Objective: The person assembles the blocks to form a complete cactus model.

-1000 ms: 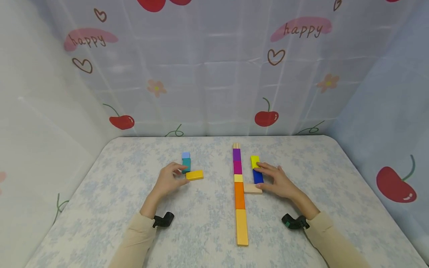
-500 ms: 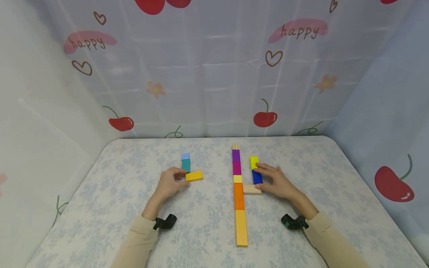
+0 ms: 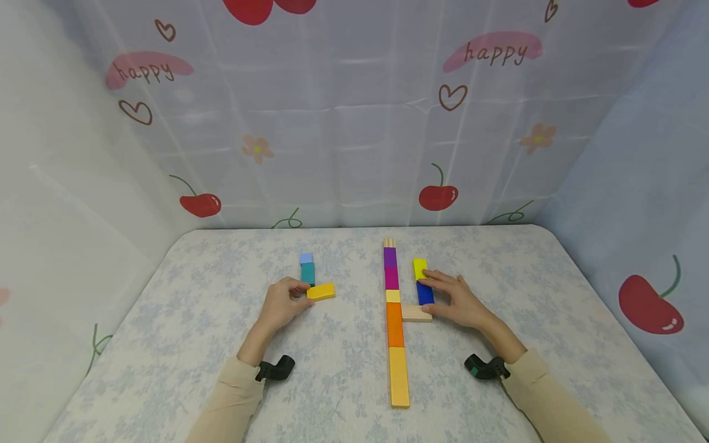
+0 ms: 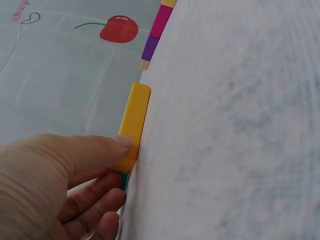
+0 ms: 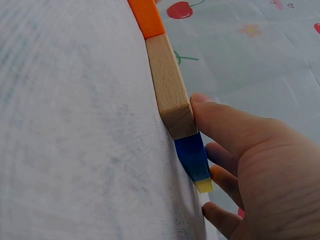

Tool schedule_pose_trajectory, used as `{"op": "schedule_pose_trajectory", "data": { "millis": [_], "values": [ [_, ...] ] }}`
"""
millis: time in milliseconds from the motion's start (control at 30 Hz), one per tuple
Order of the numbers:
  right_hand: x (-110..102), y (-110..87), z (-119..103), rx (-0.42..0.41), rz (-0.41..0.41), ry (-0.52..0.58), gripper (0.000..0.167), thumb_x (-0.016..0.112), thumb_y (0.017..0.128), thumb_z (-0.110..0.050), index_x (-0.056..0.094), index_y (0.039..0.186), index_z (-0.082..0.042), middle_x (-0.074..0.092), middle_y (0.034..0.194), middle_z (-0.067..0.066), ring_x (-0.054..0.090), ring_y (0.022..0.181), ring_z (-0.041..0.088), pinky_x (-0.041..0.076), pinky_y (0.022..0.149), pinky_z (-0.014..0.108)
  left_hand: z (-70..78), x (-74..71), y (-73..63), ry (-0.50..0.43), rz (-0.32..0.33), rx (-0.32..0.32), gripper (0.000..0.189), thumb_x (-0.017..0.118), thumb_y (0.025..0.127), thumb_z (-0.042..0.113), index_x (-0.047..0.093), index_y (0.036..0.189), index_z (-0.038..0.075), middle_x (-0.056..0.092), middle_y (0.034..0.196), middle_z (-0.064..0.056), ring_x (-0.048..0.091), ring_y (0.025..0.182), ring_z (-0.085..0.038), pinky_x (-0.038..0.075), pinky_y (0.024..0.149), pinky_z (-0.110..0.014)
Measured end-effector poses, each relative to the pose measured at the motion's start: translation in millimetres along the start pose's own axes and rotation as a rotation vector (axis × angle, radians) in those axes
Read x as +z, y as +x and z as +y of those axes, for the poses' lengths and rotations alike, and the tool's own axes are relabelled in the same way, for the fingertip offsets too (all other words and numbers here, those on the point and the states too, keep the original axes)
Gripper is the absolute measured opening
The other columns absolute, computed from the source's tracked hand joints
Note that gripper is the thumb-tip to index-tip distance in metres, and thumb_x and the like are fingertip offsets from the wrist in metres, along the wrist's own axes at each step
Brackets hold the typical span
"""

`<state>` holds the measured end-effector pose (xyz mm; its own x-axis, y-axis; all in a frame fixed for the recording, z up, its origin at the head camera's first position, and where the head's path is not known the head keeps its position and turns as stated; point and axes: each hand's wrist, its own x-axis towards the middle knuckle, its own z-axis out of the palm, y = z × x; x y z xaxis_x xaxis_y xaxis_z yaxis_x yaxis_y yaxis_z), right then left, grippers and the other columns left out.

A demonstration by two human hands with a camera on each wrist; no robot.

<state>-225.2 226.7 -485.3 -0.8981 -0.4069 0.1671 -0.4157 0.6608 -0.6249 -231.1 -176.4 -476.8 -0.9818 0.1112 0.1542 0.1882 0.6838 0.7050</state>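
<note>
In the head view my left hand [image 3: 284, 303] is at the left end of a yellow-orange block [image 3: 321, 291], thumb and forefinger pinching that end. The left wrist view has the thumb lying along the block's side, with the other fingers curled behind. A teal block [image 3: 308, 274] and a light-blue block [image 3: 306, 258] run back from it in a line. My right hand [image 3: 456, 300] rests at another branch, fingers spread and fairly straight. Its thumb touches the end of a plain wooden block [image 5: 169, 75]; its fingertips lie beside a blue block [image 3: 424, 293] and a bright yellow block [image 3: 420, 268].
A long straight row of blocks stands between the hands: amber [image 3: 399, 378], orange [image 3: 395, 324], pale yellow [image 3: 392, 296], magenta [image 3: 391, 278] and purple [image 3: 390, 257], with thin cream pieces [image 3: 389, 242] at its far end. The wooden block adjoins its right side. A printed curtain backs the patterned tabletop [image 3: 338, 369].
My left hand has shifted slightly right, its forefinger coming off the teal block to the yellow-orange block's end. The right hand and the blocks stay put; the head view has tilted a little.
</note>
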Motion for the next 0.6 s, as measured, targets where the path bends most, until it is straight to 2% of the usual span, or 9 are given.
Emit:
{"op": "schedule_pose_trajectory", "data": {
  "millis": [100,333,600],
  "values": [
    [0,0.2,0,0.002,-0.002,0.001,0.058,0.077,0.084,-0.029,0.059,0.135,-0.007,0.042,0.150,0.022,0.030,0.141,0.046,0.000,0.108,0.077,-0.9,0.2,0.1,-0.028,0.003,0.004,0.029,0.081,0.078,0.008,0.074,0.105,0.001,0.069,0.095,-0.011,0.064,0.083,-0.022,0.056,0.075,-0.036],
    [0,0.2,0,0.001,-0.003,-0.004,0.058,0.077,0.084,-0.028,0.059,0.135,-0.006,0.042,0.150,0.022,0.030,0.141,0.046,0.000,0.108,0.077,-1.9,-0.4,2.3,-0.098,-0.021,-0.039,0.028,0.080,0.079,0.007,0.073,0.106,0.002,0.069,0.086,-0.008,0.065,0.076,-0.017,0.058,0.071,-0.031],
    [-1,0.5,-1,-0.004,-0.002,-0.014,0.058,0.077,0.084,-0.028,0.059,0.135,-0.006,0.043,0.150,0.022,0.030,0.141,0.047,0.001,0.107,0.078,12.6,1.6,3.1,-0.177,-0.076,-0.007,0.026,0.079,0.080,0.005,0.073,0.105,0.002,0.071,0.089,-0.009,0.066,0.077,-0.016,0.057,0.069,-0.027]
  ]
}}
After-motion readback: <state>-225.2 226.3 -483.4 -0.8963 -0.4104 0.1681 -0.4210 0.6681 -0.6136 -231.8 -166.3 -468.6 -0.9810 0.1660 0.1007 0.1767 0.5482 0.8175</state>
